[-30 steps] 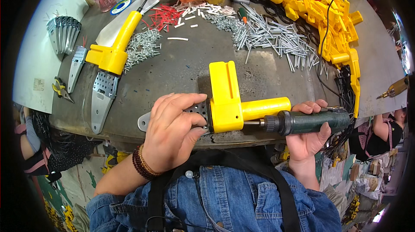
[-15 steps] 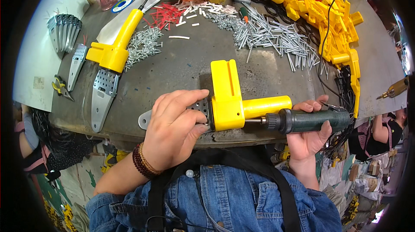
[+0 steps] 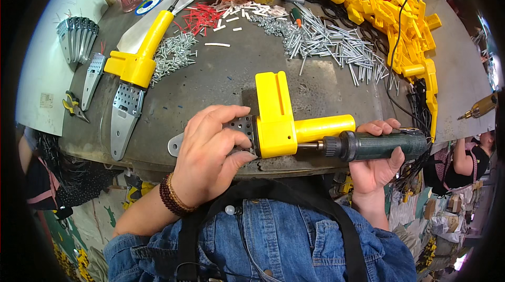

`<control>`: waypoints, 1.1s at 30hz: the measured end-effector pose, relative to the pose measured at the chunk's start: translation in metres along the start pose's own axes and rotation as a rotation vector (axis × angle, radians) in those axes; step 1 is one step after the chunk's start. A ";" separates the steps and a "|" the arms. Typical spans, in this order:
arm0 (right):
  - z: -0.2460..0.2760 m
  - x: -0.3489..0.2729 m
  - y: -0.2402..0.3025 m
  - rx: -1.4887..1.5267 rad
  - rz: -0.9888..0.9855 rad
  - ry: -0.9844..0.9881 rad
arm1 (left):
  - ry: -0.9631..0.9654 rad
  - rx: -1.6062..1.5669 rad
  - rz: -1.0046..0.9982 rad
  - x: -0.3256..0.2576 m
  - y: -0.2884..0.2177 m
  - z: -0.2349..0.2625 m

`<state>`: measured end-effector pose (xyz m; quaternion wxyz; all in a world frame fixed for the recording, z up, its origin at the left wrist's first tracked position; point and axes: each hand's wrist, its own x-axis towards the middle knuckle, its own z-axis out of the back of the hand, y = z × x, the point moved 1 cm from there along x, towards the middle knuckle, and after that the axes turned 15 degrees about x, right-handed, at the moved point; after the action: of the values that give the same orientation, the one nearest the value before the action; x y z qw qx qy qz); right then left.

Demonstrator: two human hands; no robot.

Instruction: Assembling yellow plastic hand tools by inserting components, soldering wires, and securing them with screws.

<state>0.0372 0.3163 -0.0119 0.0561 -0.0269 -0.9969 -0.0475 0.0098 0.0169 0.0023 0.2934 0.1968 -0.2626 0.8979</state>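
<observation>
Near the front edge of the bench lies a yellow plastic tool housing [image 3: 276, 116] with a perforated metal plate [image 3: 243, 127] at its left end. My left hand [image 3: 213, 148] grips that plate between thumb and fingers, hiding much of it; the plate's rounded tip sticks out past the hand. In my right hand [image 3: 371, 171] is a dark green electric screwdriver [image 3: 384, 146], held level. Its thin shaft [image 3: 310, 146] reaches the right side of the housing, just below the yellow handle [image 3: 326, 125]. The tip of the bit is out of sight.
A second yellow tool [image 3: 139, 64] with a metal plate lies at left, beside short screws [image 3: 173, 56] and pliers [image 3: 76, 106]. Long screws [image 3: 336, 45] and a heap of yellow housings [image 3: 379, 3] cover the back right. Another electric screwdriver [image 3: 481, 107] shows at far right.
Very little differs. My left fingers have shifted slightly on the plate, and the housing has moved a touch to the left. The screwdriver stays against it.
</observation>
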 end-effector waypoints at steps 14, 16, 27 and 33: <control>-0.005 -0.005 -0.003 -0.001 -0.003 0.036 | 0.008 -0.082 0.044 0.001 -0.001 -0.004; -0.004 -0.004 -0.003 0.008 -0.010 0.058 | -0.011 -0.099 0.058 0.002 -0.001 -0.005; -0.028 -0.009 0.012 -0.584 0.036 0.460 | 0.043 -0.137 0.000 0.000 0.005 0.001; -0.049 0.016 0.040 -0.176 -0.054 0.417 | 0.176 -0.275 0.186 0.023 0.006 0.011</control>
<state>0.0293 0.3518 0.0422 0.2572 0.0057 -0.9561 -0.1402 -0.0091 0.0161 0.0199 0.2550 0.0507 -0.3733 0.8905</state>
